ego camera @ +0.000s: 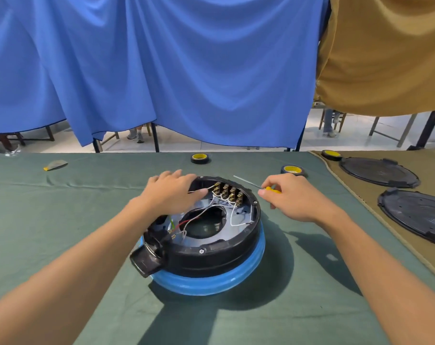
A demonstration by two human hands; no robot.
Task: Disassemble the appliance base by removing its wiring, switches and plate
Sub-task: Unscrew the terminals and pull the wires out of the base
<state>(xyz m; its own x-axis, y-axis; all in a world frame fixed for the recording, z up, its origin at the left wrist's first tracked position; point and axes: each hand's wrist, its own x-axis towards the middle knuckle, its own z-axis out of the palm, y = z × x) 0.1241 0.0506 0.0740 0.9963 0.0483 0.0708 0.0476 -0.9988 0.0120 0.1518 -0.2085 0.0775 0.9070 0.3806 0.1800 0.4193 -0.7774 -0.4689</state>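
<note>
The base [211,247] sits upturned mid-table, just in front of me. My left hand [171,192] lies flat and open on its far-left rim, thumb beside the switches [227,192]. My right hand [293,197] pinches the screwdriver [272,190], tip pointing over the far rim. If the tip slips off a terminal, I reckon it could nick the wires [232,217] or my thumb. The wires loop over the switches and crowd my access. A tape roll [293,170] lies just beyond my right hand, and two black discs [378,171] sit well right.
</note>
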